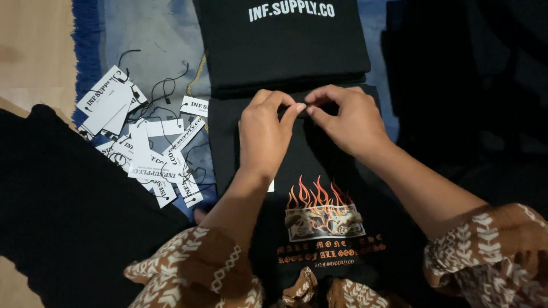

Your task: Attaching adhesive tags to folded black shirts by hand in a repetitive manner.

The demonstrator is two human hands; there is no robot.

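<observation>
Fig.: my left hand (pixel 264 134) & right hand (pixel 344 118), fingertips pinched shut at collar of black flame-print tee (pixel 319 211). Folded black tee stack (pixel 282 43) above, seemingly done; loose white hang tags (pixel 142 142) left, many unattached.

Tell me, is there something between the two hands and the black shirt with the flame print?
Nothing visible does. The left hand and right hand already rest on the black shirt, fingertips pinching together near its top edge. The paper tags lie apart, to the left.
</observation>
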